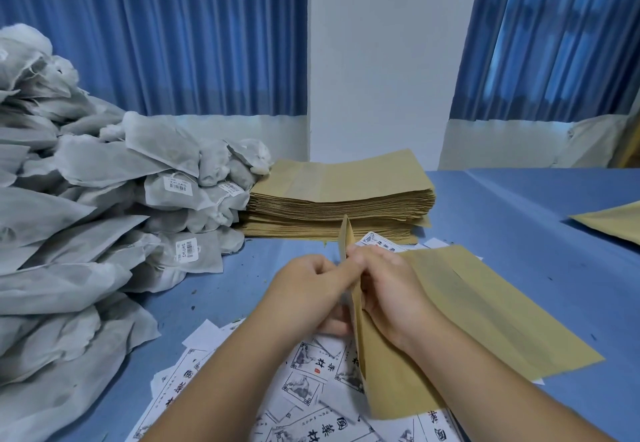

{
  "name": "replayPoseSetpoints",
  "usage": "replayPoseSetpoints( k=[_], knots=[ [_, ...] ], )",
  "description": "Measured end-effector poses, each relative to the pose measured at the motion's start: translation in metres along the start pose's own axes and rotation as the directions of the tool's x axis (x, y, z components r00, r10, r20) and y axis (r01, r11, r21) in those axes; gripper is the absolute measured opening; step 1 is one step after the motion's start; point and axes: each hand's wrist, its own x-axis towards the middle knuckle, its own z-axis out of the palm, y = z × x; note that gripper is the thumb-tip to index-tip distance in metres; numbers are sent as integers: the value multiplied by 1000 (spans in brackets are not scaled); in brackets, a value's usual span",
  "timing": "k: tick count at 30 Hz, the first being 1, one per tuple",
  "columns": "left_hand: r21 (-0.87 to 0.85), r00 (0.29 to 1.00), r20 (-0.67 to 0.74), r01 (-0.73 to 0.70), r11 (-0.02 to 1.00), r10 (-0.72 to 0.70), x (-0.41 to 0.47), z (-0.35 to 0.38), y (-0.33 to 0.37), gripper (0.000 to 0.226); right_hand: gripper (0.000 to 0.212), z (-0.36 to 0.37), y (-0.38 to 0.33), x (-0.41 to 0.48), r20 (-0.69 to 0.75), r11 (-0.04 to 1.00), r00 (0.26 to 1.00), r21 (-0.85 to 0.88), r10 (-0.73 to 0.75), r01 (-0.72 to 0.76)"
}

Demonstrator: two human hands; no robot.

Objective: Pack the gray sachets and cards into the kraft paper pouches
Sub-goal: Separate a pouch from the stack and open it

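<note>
Both hands hold one kraft paper pouch [381, 382] upright on its edge at the middle of the table. My left hand [304, 286] pinches its left side near the top, and my right hand [388, 289] grips the right side, fingers curled at the mouth. Another flat pouch [491, 306] lies under my right wrist. A tall stack of flat pouches [339, 199] sits behind. Gray sachets [86, 220] are heaped at the left, some with barcode labels. White printed cards [304, 372] lie scattered under my forearms.
A blue table surface [519, 220] stretches to the right, with the corner of another kraft pouch [613, 220] at the right edge. Blue curtains [173, 33] and a white wall pillar [377, 61] stand behind the table.
</note>
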Motion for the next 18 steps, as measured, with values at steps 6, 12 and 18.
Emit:
replayPoseSetpoints(
  k=[6,12,18],
  knots=[
    [-39,991,134,7,999,-1,0,-6,-4,34,47,2,-3,1,-11,990,1000,-139,-21,19],
    [-210,959,280,103,972,-41,2,-14,-5,18,38,-3,-8,2,-36,984,999,-179,-14,7],
    [-192,974,225,25,981,19,3,-9,-3,17,28,-9,-14,2,19,978,999,-207,-31,34]
  ],
)
